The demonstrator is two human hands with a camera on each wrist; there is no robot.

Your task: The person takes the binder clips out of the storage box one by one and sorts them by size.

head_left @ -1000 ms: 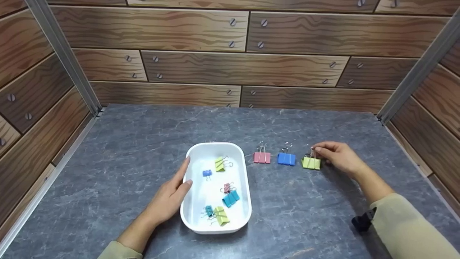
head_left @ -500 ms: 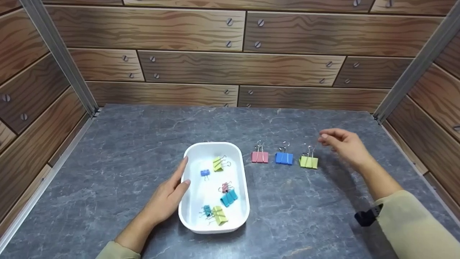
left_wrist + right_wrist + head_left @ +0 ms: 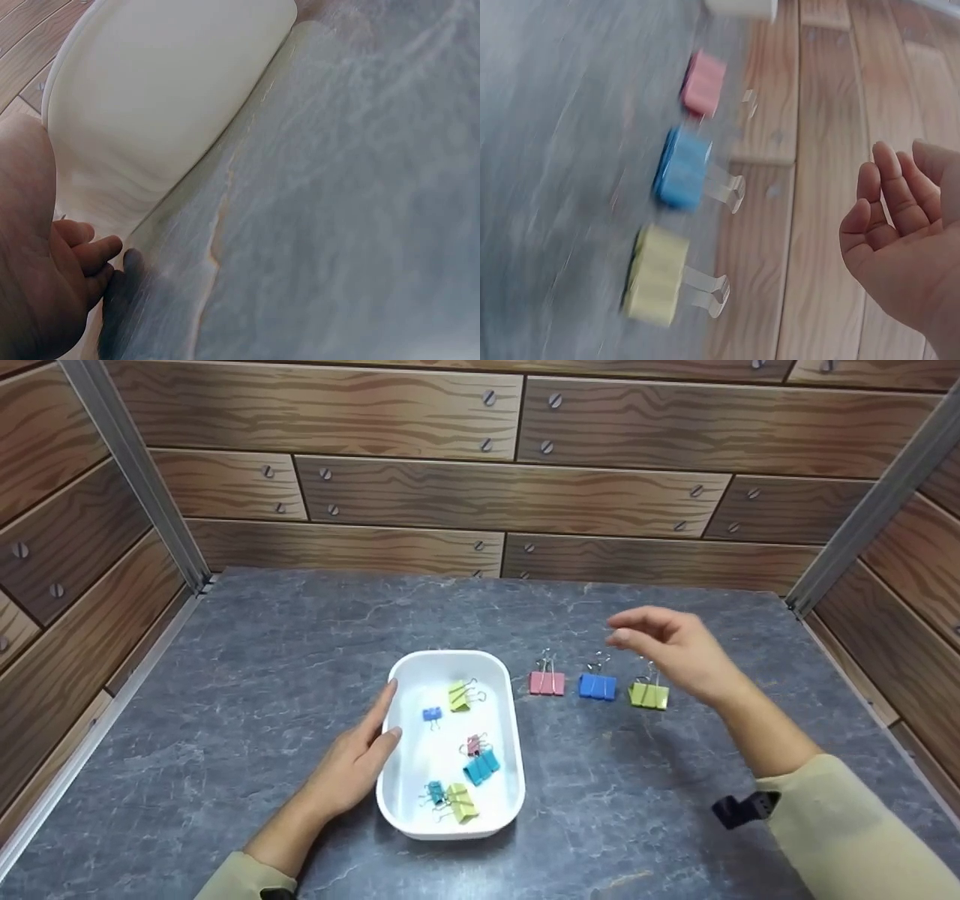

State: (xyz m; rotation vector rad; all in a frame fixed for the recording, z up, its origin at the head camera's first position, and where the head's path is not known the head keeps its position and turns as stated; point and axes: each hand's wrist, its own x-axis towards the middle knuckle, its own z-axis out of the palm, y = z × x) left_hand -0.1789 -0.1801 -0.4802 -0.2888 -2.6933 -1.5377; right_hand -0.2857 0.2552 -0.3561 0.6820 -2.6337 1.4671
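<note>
Your left hand (image 3: pixel 341 772) rests, thumb and index apart, against the tray (image 3: pixel 519 780) of clips (image 3: pixel 481 767); your empty right hand (image 3: pixel 679 656) hovers, loosely bent, near the desk (image 3: pixel 300 645)'s pink clip (image 3: pixel 547 684), blue clip (image 3: pixel 597 687) and green clip (image 3: pixel 649 696). Likely light, stiff; pinch the handles (image 3: pixel 703 280).

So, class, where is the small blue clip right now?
In the head view, the small blue clip lies inside the white tray, in its far left part, just left of the tray's farther green clip.
</note>
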